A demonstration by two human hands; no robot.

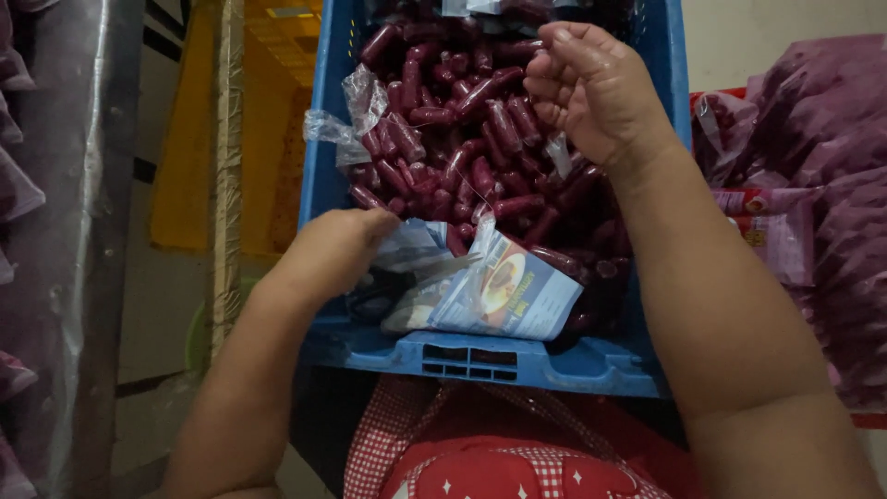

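A blue plastic crate (499, 360) in front of me holds several small dark-red sausages (462, 139) in clear wrappers. My left hand (337, 249) reaches into the crate's near left corner and grips a printed plastic packaging bag (504, 296) lying on the sausages. My right hand (591, 88) hovers over the far right of the pile, fingers curled inward, seemingly around a few sausages; what lies in the palm is hidden. A scrap of clear film (356, 115) sits on the pile at the left.
A stack of purple-tinted filled bags (813, 185) lies to the right of the crate. Plastic-covered goods (46, 231) stand at the left, with a yellow container (268, 111) behind. Red checked cloth (480, 453) covers my lap below the crate.
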